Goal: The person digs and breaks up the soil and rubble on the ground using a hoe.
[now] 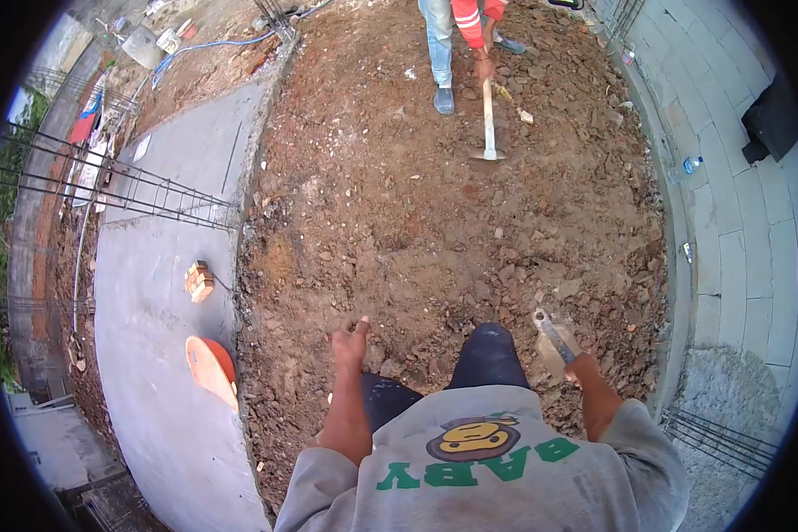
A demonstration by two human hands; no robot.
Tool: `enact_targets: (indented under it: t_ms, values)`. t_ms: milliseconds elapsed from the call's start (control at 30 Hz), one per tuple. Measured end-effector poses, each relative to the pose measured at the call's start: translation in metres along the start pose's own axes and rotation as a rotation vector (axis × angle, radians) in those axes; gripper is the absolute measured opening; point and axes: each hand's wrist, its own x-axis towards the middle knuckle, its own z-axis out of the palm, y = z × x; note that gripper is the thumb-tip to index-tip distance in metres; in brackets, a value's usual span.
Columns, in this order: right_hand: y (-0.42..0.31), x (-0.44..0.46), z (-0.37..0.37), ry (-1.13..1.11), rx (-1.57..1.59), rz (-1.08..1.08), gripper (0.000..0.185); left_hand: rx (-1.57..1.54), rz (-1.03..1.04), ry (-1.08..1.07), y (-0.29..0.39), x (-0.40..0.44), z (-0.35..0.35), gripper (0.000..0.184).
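Note:
My left hand (352, 340) is over the brown soil (372, 239) in front of my left knee, fingers partly apart and nothing seen in them. On the other side, my right hand (582, 367) is closed around the near end of a flat grey metal bar (556, 338). The bar's far end is rounded and seems to have a hole. A pale tan flat patch lies under or beside the bar; I cannot tell whether it belongs to it.
Ahead, another person's hands (485, 67) grip a pickaxe (488, 124) with its head on the soil. On the left concrete slab (164, 293) lie an orange hard hat (213, 368) and stacked small blocks (199, 281). Rebar (164, 199) juts over the slab. A block wall (731, 222) stands right.

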Motion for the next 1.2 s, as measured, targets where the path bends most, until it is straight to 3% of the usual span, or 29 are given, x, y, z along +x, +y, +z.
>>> enact_targets:
  t_ms: [100,200,233,367,467,567,633,733,767,833,900,1000,1033,1067,1133,1200]
  values:
    - [0.012,-0.034,-0.032,-0.293,-0.144,0.096,0.032,0.034,0.044,0.004,0.061,-0.058,0.015,0.033]
    - [0.039,-0.015,-0.031,-0.355,-0.099,-0.009,0.026,-0.033,-0.015,-0.066,0.011,-0.052,0.045,0.032]
    - [0.08,0.086,0.043,-0.31,-0.027,0.071,0.023,-0.077,0.014,-0.082,0.011,-0.059,0.05,0.031]
    - [0.07,0.054,-0.002,-0.375,-0.079,0.064,0.032,-0.049,-0.045,-0.1,0.024,-0.045,0.049,0.031]
    - [0.051,0.016,-0.038,-0.375,0.048,0.064,0.026,-0.138,-0.051,-0.201,0.039,-0.002,0.041,0.033]
    - [0.016,-0.06,-0.068,-0.285,0.135,0.221,0.024,-0.077,0.017,-0.295,0.043,0.068,0.025,0.031]
    - [0.012,-0.086,-0.049,-0.244,0.045,0.133,0.022,-0.131,0.053,-0.329,-0.005,0.129,0.025,0.03]
    - [-0.008,-0.133,-0.006,-0.221,-0.014,0.053,0.019,0.04,0.034,-0.444,0.035,0.163,-0.062,0.027]
    - [-0.013,-0.153,0.019,-0.223,-0.023,0.04,0.018,0.161,0.067,-0.435,0.019,0.19,-0.078,0.029]
    - [-0.014,-0.185,0.095,-0.183,0.272,0.153,0.02,0.119,0.147,-0.453,-0.092,0.294,-0.086,0.03]
    - [-0.032,-0.216,0.111,-0.13,0.174,0.162,0.017,0.356,0.123,-0.486,-0.011,0.298,-0.169,0.028]
    - [-0.096,-0.285,0.097,-0.277,0.639,0.334,0.016,-0.108,-0.049,-0.344,-0.011,0.349,-0.226,0.02]
    - [-0.071,-0.241,0.154,-0.365,0.397,0.208,0.016,-0.196,-0.117,-0.307,-0.008,0.358,-0.242,0.017]
    - [-0.087,-0.254,0.151,-0.419,0.525,0.288,0.017,-0.283,-0.182,-0.27,-0.007,0.365,-0.255,0.015]
    - [-0.117,-0.29,0.14,-0.524,0.776,0.455,0.021,-0.267,-0.191,-0.242,-0.016,0.367,-0.255,0.014]
    - [-0.128,-0.285,0.156,-0.668,0.744,0.469,0.021,-0.159,-0.193,-0.26,-0.023,0.359,-0.24,0.014]
